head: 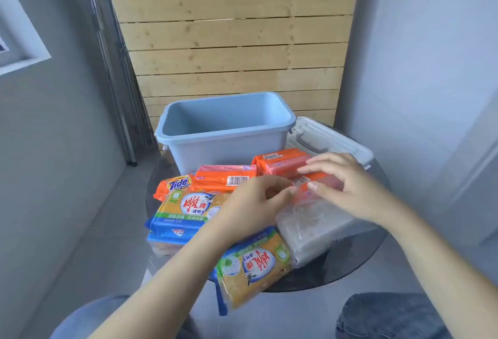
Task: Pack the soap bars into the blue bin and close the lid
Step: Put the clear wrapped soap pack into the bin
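Hands meet at frame center: left hand (253, 201) and right hand (347, 185) both pinch an orange soap bar (320, 181), just below the empty blue bin (223, 133).

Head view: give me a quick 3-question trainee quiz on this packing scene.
1. True or false: the blue bin already holds soap packs.
2. Where does the white lid lie? A) on the bin B) on the table, right of the bin C) on the floor
3. Fill in: both the left hand and the right hand are at an ______ soap pack near the middle of the table.

Key
1. False: the visible inside of the bin is bare.
2. B.
3. Orange. How firm either grip is cannot be told; the fingers only meet the pack's edge.
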A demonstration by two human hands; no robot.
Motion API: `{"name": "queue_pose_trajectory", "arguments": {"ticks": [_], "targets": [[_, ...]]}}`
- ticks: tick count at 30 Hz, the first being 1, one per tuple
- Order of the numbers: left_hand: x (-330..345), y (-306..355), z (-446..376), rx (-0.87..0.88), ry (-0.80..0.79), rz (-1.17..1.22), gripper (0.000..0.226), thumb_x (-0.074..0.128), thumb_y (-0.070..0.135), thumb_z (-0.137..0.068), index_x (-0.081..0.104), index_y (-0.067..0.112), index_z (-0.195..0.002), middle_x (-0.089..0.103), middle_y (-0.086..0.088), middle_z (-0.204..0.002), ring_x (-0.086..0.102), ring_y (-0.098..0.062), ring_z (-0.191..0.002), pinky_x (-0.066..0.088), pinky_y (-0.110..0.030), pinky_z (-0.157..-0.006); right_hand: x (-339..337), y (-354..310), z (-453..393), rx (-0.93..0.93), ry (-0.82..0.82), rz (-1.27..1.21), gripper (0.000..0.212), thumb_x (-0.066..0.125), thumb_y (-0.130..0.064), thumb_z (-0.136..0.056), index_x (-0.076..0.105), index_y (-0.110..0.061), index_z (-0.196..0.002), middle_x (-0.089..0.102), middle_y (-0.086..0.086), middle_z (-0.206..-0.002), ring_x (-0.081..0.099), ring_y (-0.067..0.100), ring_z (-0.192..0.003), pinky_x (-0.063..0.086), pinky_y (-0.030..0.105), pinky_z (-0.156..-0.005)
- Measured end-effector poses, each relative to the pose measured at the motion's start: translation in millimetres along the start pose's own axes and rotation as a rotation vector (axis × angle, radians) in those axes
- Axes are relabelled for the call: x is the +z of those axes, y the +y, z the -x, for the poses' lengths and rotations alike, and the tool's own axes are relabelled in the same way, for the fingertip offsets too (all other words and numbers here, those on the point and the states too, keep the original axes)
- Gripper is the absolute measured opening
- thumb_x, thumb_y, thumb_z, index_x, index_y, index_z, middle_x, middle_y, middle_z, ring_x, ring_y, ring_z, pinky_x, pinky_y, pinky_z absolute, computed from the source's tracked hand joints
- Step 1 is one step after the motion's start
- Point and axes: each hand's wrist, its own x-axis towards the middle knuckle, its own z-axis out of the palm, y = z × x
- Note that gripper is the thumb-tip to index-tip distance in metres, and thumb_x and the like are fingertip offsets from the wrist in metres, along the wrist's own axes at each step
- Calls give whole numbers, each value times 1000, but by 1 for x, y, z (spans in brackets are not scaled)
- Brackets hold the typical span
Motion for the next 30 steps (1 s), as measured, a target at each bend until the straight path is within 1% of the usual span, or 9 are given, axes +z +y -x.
{"name": "queue_pose_trajectory", "arguments": {"ticks": [2, 4, 5, 9, 14, 19, 24, 28, 30], "targets": [[6, -2, -3, -3, -4, -83, 33, 58, 46, -86, 70, 20, -101, 71, 8, -93, 61, 3, -78, 47, -11, -72, -6, 6, 7, 68, -20, 38, 36, 56, -38, -86, 57, -35, -122, 47, -18, -119, 36, 11, -123, 25, 29, -106], [14, -2, -2, 2, -7, -139, 39, 63, 47, -82, 69, 12, -96, 71, -6, -94, 63, -18, -83, 50, -31, -77, -11, 13, 16, 138, -107, 57, 47, 53, -46, -84, 48, -38, -130, 43, -20, -123, 33, 8, -125, 25, 25, -104], [17, -2, -3, -10, -10, -130, 39, 65, 48, -81, 70, 13, -97, 70, -7, -94, 62, -21, -84, 49, -32, -76, -13, 17, 18, 159, -159, 78, 49, 52, -49, -84, 46, -41, -131, 44, -20, -124, 33, 6, -125, 26, 26, -105], [28, 1, -5, -24, 41, -92, 43, 72, 45, -76, 70, 21, -111, 67, 5, -90, 59, -10, -76, 43, -12, -67, -14, 21, 20, 183, -287, 37, 43, 48, -59, -80, 57, -44, -119, 56, -24, -125, 46, -1, -121, 34, 27, -107], [42, 9, -1, -11, 87, -60, 35, 73, 36, -77, 72, 22, -109, 60, 11, -88, 52, 0, -72, 38, -4, -69, -22, 26, 22, 189, -376, -67, 67, 50, -79, -55, 60, -47, -113, 59, -28, -123, 48, -10, -118, 36, 30, -109], [50, 9, -1, -31, 111, -38, 20, 74, 29, -77, 75, 26, -97, 66, 8, -95, 53, 5, -74, 39, -2, -67, -28, 33, 27, 162, -454, -34, 50, 70, -65, -53, 49, -68, -99, 41, -40, -122, 35, -12, -118, 23, 20, -107], [52, 6, -3, -68, 161, 0, 13, 71, 21, -81, 76, 24, -92, 69, 8, -90, 57, 4, -70, 40, 0, -63, -25, 36, 33, 160, -411, -11, 52, 79, -51, -58, 47, -74, -92, 39, -34, -126, 27, -3, -122, 17, 22, -106], [55, 4, -3, -118, 201, 107, 10, 68, 19, -84, 71, 27, -89, 68, 5, -78, 57, 0, -63, 45, -8, -56, -17, 37, 31, 148, -250, -59, 41, 82, -46, -55, 61, -64, -85, 56, -34, -110, 46, -4, -113, 33, 29, -106], [55, 3, -3, -146, 224, 125, 8, 65, 21, -86, 70, 27, -89, 68, 7, -80, 61, -4, -72, 50, -17, -63, -14, 37, 29, 200, -189, -116, 35, 82, -47, -53, 68, -53, -85, 67, -26, -103, 56, -1, -107, 41, 37, -103]]}}
